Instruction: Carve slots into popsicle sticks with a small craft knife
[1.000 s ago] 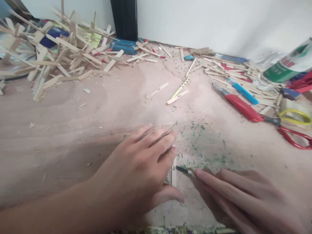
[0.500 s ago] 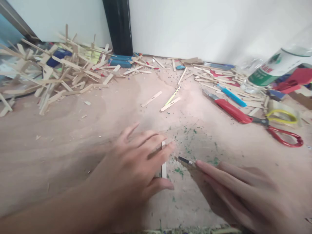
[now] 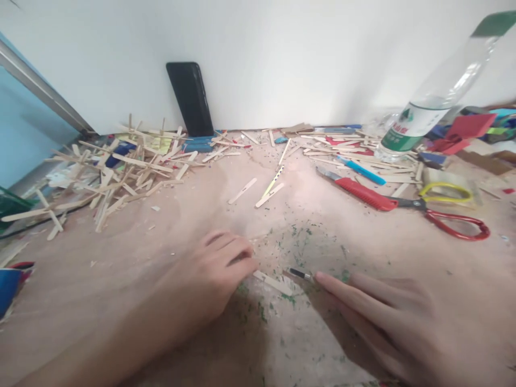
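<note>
My left hand [image 3: 226,269] rests on the table with its fingers curled together, pinching one end of a wooden craft stick [image 3: 274,283]. The stick slants down to the right from the fingertips, and its held end is hidden. To the right, my right hand [image 3: 387,317] grips a slim craft knife [image 3: 300,273], with the dark blade and silver collar showing past the index finger. The blade points left, just above the stick and apart from it. Most of the knife's handle is covered by the hand.
Green shavings [image 3: 306,232] litter the table. Ahead lie loose sticks [image 3: 243,191], a red utility knife [image 3: 365,193], scissors [image 3: 459,223] and a blue pen [image 3: 363,171]. A bottle [image 3: 415,126] stands right, a phone [image 3: 191,99] leans on the wall, and sticks [image 3: 133,161] pile up left.
My left hand has drawn back and its spread fingers have closed on the stick, which has turned from upright in view to slanting. The view has tilted up; my right hand keeps its grip.
</note>
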